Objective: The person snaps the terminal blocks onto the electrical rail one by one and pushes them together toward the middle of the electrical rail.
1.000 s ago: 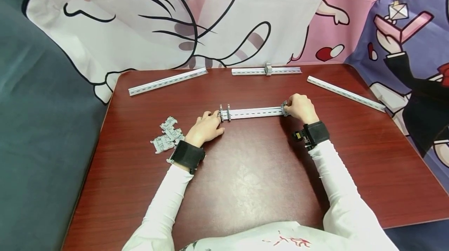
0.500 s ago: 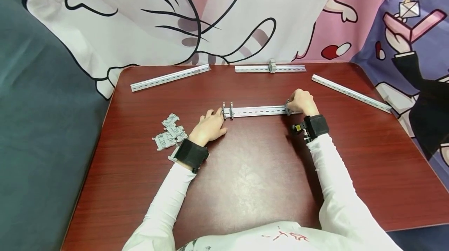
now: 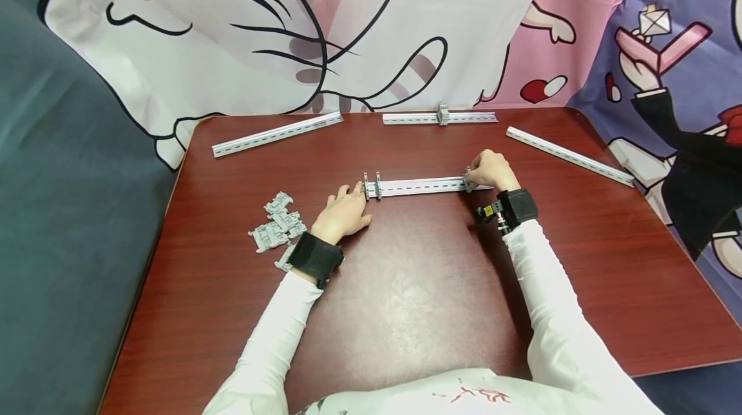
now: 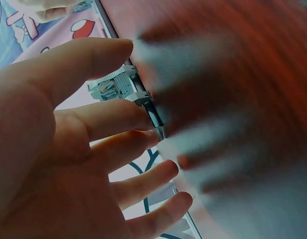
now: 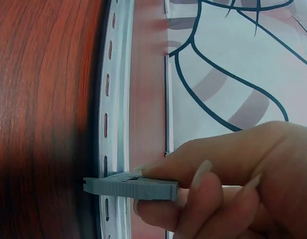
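Slotted rail laid across the table
Grey clip near its right end is pinched by the right hand; left end's met by the spread left hand, probably so sliding gets stopped.

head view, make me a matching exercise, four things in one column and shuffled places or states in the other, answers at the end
Things
1. right grip
2. loose grey pieces
3. far middle rail
4. far right rail

Places or states
A. slants, with no piece on it
B. pinches a thin grey piece at the nearest rail
C. clustered on the table's left side
D. carries a lone piece

Pairs: 1-B, 2-C, 3-D, 4-A
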The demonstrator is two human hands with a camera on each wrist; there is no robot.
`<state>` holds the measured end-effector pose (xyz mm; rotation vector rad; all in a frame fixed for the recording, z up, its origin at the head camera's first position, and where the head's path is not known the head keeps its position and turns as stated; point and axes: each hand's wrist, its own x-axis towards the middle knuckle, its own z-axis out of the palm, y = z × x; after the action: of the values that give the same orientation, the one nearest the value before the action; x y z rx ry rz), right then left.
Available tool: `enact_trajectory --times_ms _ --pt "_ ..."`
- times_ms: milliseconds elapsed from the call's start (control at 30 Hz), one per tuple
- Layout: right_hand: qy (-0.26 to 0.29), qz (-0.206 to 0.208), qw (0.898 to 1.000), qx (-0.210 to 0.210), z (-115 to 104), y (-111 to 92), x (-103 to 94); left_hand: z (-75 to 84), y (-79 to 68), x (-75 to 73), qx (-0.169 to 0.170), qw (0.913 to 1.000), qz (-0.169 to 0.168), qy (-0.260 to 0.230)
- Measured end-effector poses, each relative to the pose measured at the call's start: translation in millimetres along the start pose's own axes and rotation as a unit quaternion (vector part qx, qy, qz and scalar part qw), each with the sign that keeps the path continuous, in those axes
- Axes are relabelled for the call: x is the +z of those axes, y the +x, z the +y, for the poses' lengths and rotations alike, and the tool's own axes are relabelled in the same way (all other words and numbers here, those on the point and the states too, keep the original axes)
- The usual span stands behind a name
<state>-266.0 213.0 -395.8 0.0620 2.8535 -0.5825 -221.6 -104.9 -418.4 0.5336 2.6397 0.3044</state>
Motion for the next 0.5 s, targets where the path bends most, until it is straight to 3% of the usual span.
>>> enact_trajectory --times_ms 200,500 --pt "0.005 0.003 1.000 -0.010 -4 2 6.5 0.5 -2.2 1.3 -0.007 0.9999 -0.013 -0.005" --pt "0.010 0.006 1.000 -0.023 -21 4 13.4 2.2 -2.7 -0.4 0.000 0.9999 0.007 0.009"
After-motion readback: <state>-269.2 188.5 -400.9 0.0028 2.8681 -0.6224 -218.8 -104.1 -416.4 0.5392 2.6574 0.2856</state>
